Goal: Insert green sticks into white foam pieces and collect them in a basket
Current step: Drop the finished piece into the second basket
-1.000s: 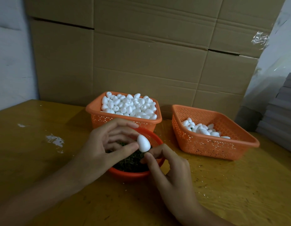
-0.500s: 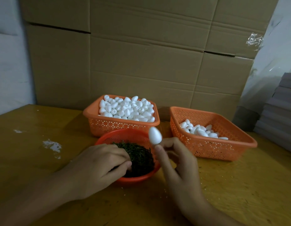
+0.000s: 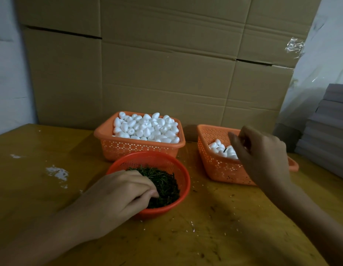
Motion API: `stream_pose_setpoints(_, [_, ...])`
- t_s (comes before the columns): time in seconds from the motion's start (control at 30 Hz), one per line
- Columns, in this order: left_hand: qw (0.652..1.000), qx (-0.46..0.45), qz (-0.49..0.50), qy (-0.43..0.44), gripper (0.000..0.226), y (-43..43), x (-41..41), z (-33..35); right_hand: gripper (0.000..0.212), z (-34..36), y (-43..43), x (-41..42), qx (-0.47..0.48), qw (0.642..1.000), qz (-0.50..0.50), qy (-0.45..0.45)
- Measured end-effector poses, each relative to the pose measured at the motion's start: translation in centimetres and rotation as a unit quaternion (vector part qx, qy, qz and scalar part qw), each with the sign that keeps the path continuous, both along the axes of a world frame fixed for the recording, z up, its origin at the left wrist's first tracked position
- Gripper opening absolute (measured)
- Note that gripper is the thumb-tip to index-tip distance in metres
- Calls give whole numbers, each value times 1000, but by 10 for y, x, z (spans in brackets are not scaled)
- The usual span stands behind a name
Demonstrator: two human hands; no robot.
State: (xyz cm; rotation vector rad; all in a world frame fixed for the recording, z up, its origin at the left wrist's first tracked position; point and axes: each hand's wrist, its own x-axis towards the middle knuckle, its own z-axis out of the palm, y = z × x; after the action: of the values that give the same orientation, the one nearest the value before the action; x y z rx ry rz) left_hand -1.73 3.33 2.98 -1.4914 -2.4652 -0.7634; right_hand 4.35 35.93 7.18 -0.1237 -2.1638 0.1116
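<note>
While the left hand [image 3: 117, 196] rests in the red round basket [image 3: 184, 173], fingers curled down into the green sticks [image 3: 164, 183], whether it pinches one cannot be told. The right hand [image 3: 262, 156] hovers over the right orange basket [image 3: 214, 166], fingers loosely curled and blurred; grip unreadable. White foam pieces [image 3: 218, 148] lie in that basket, one showing a dark stick.

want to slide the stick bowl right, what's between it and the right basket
In the head view, only bare tabletop with scattered specks lies between the red bowl and the right basket.
</note>
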Motion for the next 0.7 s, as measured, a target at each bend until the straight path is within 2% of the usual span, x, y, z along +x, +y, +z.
stream_pose_setpoints(0.07, [999,49,9,-17,19,0,-2,0,34,-8,-27,5,9,998,58,18])
stream_pose_setpoints(0.13, [993,106,35,-32,24,0,-9,-5,33,-23,-60,8,-12,991,131,-15])
stream_pose_setpoints(0.2, [987,141,39,-62,32,1,-13,-7,28,-38,-88,12,-31,978,195,-68])
stream_pose_setpoints(0.3, [978,184,57,-81,29,3,-18,-7,21,-58,-108,16,-35,958,240,-154])
stream_pose_setpoints(0.4, [977,187,56,-86,29,3,-16,-6,35,-70,-110,18,0,954,227,-197])
stream_pose_setpoints(0.47, [981,175,68,-43,32,2,-16,-6,45,-76,-110,19,42,954,218,-202])
stream_pose_setpoints(0.53, [986,148,76,-21,42,0,-19,-8,45,-79,-109,19,63,955,209,-199])
stream_pose_setpoints(0.6, [990,119,65,-35,53,1,-24,-11,43,-80,-110,19,68,955,211,-197])
stream_pose_setpoints(0.7, [993,106,44,-31,53,1,-30,-12,42,-81,-112,19,80,952,227,-190])
